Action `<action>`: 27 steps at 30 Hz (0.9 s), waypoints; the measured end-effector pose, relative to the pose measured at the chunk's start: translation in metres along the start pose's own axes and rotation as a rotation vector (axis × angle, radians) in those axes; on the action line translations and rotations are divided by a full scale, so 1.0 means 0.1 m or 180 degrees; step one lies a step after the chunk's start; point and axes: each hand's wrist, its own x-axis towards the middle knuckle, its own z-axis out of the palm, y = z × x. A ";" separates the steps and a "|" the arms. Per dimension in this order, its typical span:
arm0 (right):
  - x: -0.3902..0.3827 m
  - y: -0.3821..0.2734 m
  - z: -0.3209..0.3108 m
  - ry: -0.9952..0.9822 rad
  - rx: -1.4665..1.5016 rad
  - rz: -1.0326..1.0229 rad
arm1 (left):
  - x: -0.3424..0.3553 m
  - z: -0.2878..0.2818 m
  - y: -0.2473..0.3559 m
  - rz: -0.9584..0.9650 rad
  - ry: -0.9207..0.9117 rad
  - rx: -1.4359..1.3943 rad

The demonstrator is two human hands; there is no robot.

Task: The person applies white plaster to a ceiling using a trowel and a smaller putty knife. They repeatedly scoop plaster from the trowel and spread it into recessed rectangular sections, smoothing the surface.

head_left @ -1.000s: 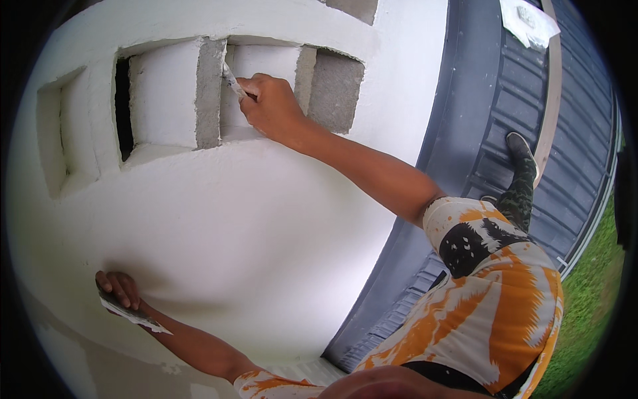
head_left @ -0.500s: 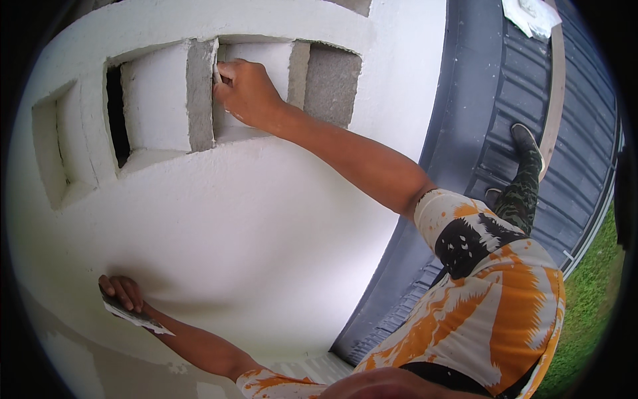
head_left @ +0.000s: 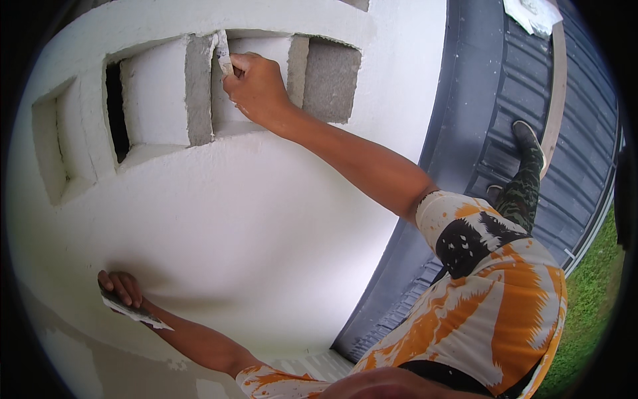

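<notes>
A narrow scraper (head_left: 224, 54) and plate (head_left: 135, 312) tilt — both white-smeared.

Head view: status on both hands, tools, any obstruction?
Right-hand grip: closed on narrow white-smeared tool, tip near top of grey strip. Left-hand grip: holding white-smeared flat plate. Right hand partly hides recess; no other obstruction visible.

Grey ribbed roofing (head_left: 585, 126) beside grass (head_left: 596, 289)

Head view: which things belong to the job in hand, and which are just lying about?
In use:
narrow tool in the right hand
flat tool with white material in the left hand
white wall with recesses

Apparently just lying about:
wooden plank
white sheet on the dark ribbed surface
</notes>
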 end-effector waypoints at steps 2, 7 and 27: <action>0.03 0.04 0.07 -0.0054 -0.0089 -0.0207 | 0.02 0.00 -0.01 0.0000 -0.0009 -0.0029; -0.07 0.18 0.00 -0.0446 -0.0559 -0.0458 | 0.04 -0.03 0.01 -0.0052 -0.0090 -0.0032; 0.04 0.11 -0.23 -0.0718 -0.0735 0.0452 | 0.11 0.09 -0.01 -0.0133 -0.0068 -0.0080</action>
